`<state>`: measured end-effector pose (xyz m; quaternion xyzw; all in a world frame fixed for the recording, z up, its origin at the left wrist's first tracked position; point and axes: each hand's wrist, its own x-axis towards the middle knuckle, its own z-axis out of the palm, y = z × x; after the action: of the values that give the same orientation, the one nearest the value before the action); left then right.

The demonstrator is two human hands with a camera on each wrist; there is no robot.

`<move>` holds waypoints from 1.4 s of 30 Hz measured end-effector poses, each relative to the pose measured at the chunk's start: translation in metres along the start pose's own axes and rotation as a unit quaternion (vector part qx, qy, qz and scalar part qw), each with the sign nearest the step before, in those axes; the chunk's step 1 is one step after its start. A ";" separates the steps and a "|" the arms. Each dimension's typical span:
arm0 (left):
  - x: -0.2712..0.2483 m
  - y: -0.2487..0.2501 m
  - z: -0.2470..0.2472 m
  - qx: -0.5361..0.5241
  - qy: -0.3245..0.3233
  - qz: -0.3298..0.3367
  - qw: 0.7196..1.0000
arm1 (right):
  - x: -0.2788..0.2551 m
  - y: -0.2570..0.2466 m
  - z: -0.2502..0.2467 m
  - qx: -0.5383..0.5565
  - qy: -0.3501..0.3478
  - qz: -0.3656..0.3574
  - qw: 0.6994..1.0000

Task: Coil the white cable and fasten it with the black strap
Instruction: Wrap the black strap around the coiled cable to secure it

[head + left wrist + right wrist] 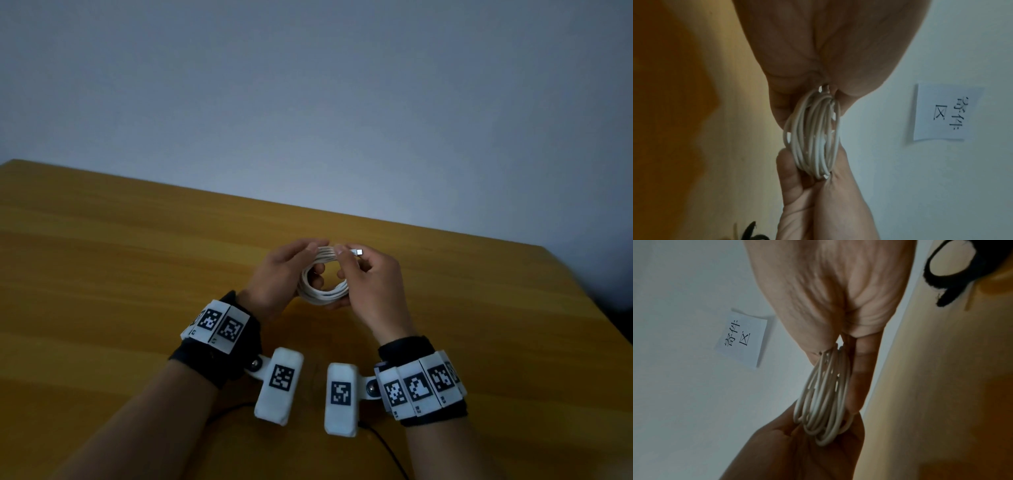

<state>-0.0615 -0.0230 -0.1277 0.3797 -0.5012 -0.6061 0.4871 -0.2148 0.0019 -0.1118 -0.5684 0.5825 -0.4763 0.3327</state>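
The white cable (pixel 323 297) is wound into a round coil of several loops and held above the wooden table (pixel 102 257). My left hand (pixel 281 274) grips the coil's left side, with fingers through the middle. My right hand (pixel 373 284) pinches the top right of the coil, where a metal plug end (pixel 358 252) sticks out. Both wrist views show the coil edge-on (pixel 813 138) (pixel 824 402), pinched between the two hands. A black looped band (pixel 941 272) shows at the upper right of the right wrist view; I cannot tell whether it is the strap or part of a wristband.
Thin black leads (pixel 380 442) run from the wrist cameras off the near edge. The table's far edge meets a pale wall (pixel 308 102). A white paper note (pixel 941 112) with black characters hangs on that wall.
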 end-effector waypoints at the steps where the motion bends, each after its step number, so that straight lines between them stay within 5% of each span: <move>1: 0.000 0.000 0.000 -0.018 -0.002 -0.004 1.000 | 0.000 -0.001 -0.001 0.012 -0.002 0.010 1.000; 4: -0.001 0.002 0.001 -0.034 -0.015 -0.012 0.999 | 0.001 -0.004 -0.002 0.028 -0.004 0.023 0.999; 11: -0.008 0.005 -0.002 0.179 -0.023 0.076 0.981 | 0.000 -0.010 -0.007 0.035 -0.050 0.065 0.996; 17: -0.006 0.005 -0.002 0.186 -0.005 0.076 0.980 | 0.003 -0.012 -0.019 -0.028 -0.113 0.064 0.991; 22: -0.003 0.002 -0.002 0.193 0.011 0.057 0.979 | 0.012 -0.010 -0.056 -0.131 -0.078 0.065 0.986; 32: 0.005 -0.005 -0.012 0.214 0.038 0.023 0.976 | 0.011 -0.003 -0.079 -0.319 -0.163 0.199 0.912; 42: 0.003 -0.005 -0.013 0.233 0.034 0.031 0.971 | 0.005 -0.013 -0.079 -0.350 -0.196 0.225 0.888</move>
<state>-0.0514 -0.0289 -0.1352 0.4874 -0.6232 -0.4444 0.4202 -0.2838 0.0122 -0.0729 -0.5835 0.7468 -0.0329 0.3172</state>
